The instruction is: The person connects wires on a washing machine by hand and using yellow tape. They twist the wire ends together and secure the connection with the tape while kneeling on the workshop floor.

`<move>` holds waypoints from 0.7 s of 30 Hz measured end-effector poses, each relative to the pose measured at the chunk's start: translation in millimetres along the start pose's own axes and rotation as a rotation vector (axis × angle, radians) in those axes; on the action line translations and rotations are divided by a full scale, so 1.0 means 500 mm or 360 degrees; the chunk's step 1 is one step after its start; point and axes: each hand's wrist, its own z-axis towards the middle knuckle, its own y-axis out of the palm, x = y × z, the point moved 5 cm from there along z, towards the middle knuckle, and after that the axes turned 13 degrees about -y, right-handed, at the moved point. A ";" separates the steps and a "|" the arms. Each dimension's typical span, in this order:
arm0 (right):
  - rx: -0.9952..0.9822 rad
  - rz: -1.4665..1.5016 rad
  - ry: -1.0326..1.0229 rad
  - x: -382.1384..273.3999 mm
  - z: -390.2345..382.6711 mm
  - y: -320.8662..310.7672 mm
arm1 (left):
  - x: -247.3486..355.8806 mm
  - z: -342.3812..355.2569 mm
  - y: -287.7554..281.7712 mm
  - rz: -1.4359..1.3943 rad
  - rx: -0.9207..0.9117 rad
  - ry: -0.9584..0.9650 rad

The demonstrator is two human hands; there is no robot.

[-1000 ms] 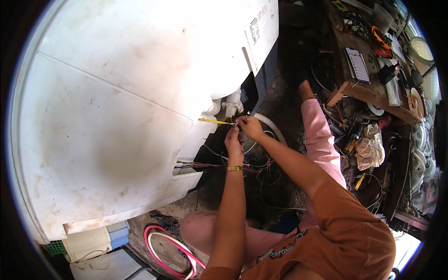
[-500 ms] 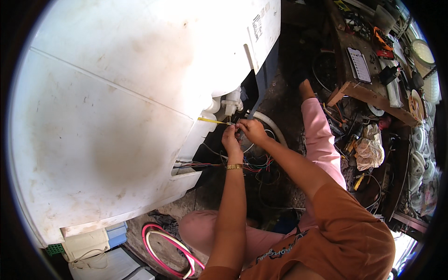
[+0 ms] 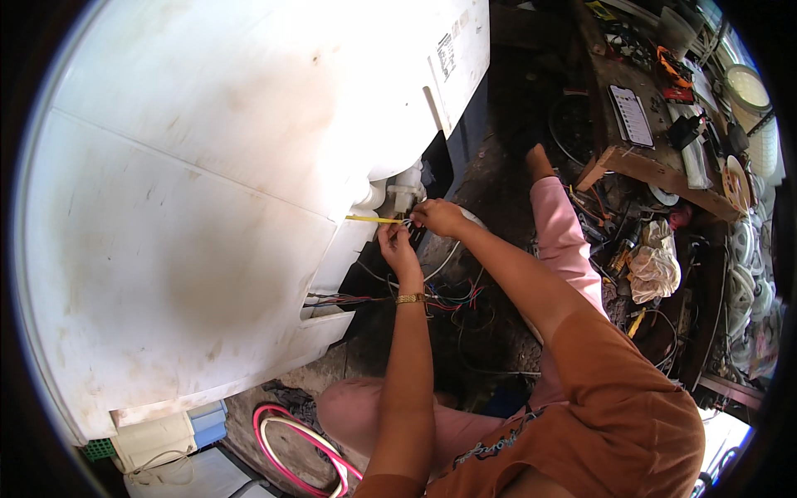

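The large white appliance body [image 3: 207, 249] fills the left side, lying close before me. From its edge a thin yellow cable [image 3: 371, 219] runs out to my fingers. My left hand [image 3: 402, 253] is closed in a pinch at the cable's end, fingertips up. My right hand [image 3: 440, 217] comes from the right, thumb and fingers pinched together near the same end; what lies between them is too small to make out. Just above the hands is a white plastic valve [image 3: 407, 191] at the appliance's opening. Below them, a bundle of coloured wires [image 3: 349, 299] comes out of the housing.
A wooden bench [image 3: 618, 162] at the upper right carries a phone [image 3: 631, 116] and clutter. A crumpled cloth [image 3: 654, 264] lies among tools below it. My leg [image 3: 569, 232] stretches along the right. A pink and white hose [image 3: 270, 444] lies coiled at the lower left.
The view has shifted slightly. My right hand has moved up and a little away from my left hand, whose fingers stay pinched at the cable's end.
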 end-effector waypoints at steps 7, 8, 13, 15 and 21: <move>-0.0343 0.0139 0.0080 -0.015 0.020 0.000 | 0.024 0.030 -0.040 0.0709 0.0068 0.0105; -0.0284 0.0146 0.0041 -0.007 0.021 -0.003 | 0.021 0.028 -0.038 0.0653 0.0098 0.0080; -0.0139 0.0156 0.0068 0.020 0.005 -0.005 | -0.006 0.002 -0.035 -0.0013 0.0092 -0.0352; -0.0042 0.0070 0.0132 0.000 0.005 -0.007 | -0.010 -0.009 -0.041 -0.0087 0.0110 -0.0298; 0.0078 0.0020 -0.0006 0.003 0.014 -0.035 | -0.005 -0.034 -0.042 0.0187 0.0221 -0.0206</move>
